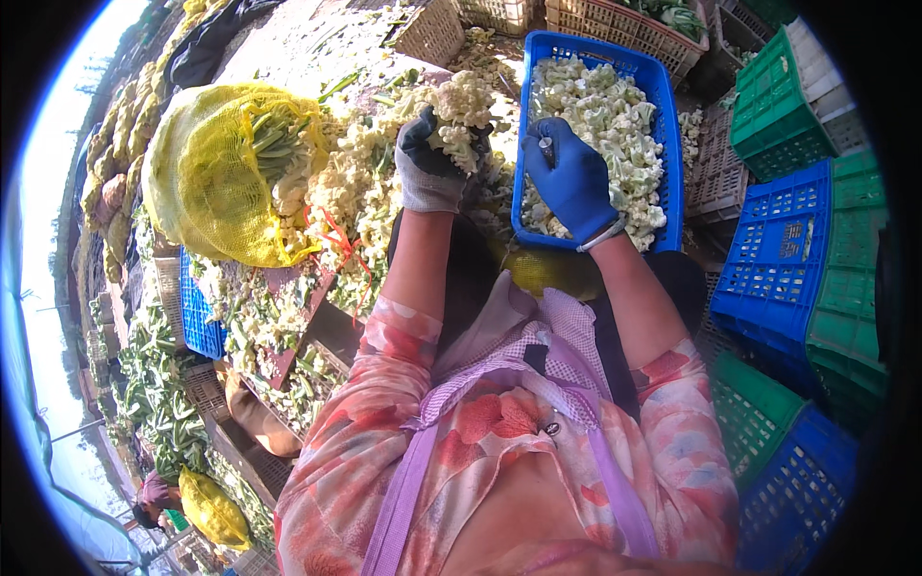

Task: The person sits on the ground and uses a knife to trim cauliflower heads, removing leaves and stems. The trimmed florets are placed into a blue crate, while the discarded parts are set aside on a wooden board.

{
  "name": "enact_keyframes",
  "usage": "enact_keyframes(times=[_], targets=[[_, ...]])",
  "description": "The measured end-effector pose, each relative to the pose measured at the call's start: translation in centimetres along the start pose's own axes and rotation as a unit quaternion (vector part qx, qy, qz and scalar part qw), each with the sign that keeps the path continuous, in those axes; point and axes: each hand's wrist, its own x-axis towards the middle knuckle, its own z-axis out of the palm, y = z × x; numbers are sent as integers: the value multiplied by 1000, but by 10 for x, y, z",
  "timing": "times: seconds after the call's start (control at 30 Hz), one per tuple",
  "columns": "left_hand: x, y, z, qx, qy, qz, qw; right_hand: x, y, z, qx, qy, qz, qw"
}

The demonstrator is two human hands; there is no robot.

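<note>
My left hand (431, 165), in a grey glove with a dark coated palm, holds a cauliflower head (462, 108) whose florets spread above the fingers. Blue-gloved, my right hand (569, 178) is closed around a small tool (546, 147); only its metallic end shows, so its kind cannot be told. That hand is over the near left part of a blue plastic crate (674, 180) filled with cut cauliflower florets (598, 93). Left of my left hand, loose florets and trimmings (360, 173) are heaped beside a yellow mesh bag (209, 173), its mouth turned toward the heap, with cauliflower stems inside.
Green crates (778, 108) and blue crates (771, 252) are stacked at right. Beige crates (627, 32) stand behind the blue crate. Leaves (155, 389) and a full yellow sack (212, 507) lie at lower left, near another person (155, 497). Red string (342, 241) hangs by the mesh bag.
</note>
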Motion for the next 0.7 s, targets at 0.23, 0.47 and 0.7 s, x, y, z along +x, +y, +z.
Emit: enact_keyframes(times=[0.23, 0.47, 0.7], targets=[[-24, 48, -53, 200, -64, 31, 977, 0, -34, 33, -92, -57, -108, 988], [-33, 53, -56, 353, 57, 265, 895, 13, -17, 87, -216, -71, -208, 951], [-27, 86, -81, 254, 151, 98, 950, 6, 44, 118, -202, -210, 85, 953]])
